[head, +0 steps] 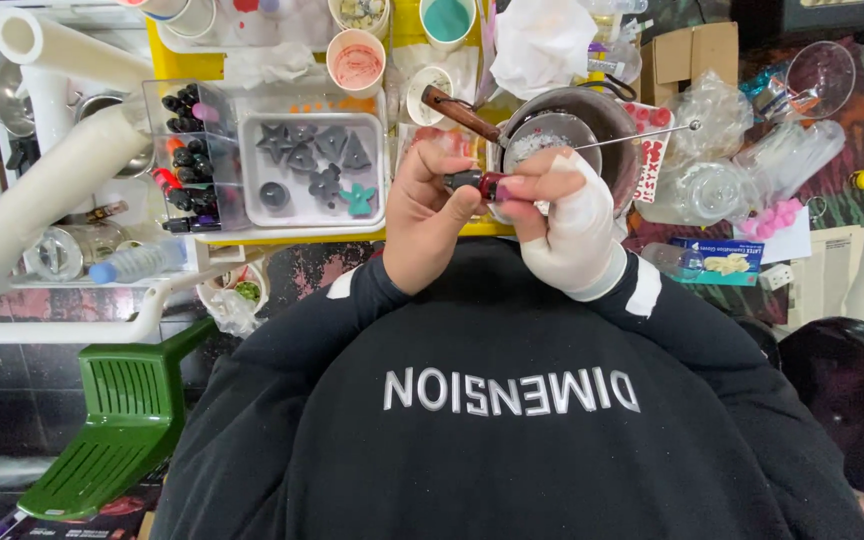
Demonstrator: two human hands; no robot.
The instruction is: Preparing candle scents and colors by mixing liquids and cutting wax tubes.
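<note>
A small dark-red bottle (479, 183) lies sideways between both hands, held above the bench (432, 235) just in front of the pot (592, 130). The left hand (430, 205) wraps its fingers round the bottle's black end, grip pressed shut on it; the right hand (564, 215), in a white glove, pinches the red end between thumb and forefinger. The pot sits directly behind the hands, touching the right hand in view, with a wooden handle (460, 113) slanting up to its left and a thin metal rod (642, 134) running out to its right. Left of the pot stands a white tray (312, 165) of dark moulded shapes, and left again a clear rack of small bottles (184, 155). Behind the pot are paper cups (356, 60); right of it lie crumpled clear bags (712, 150). A green scoop (122, 430) lies well left of and below the pot.
</note>
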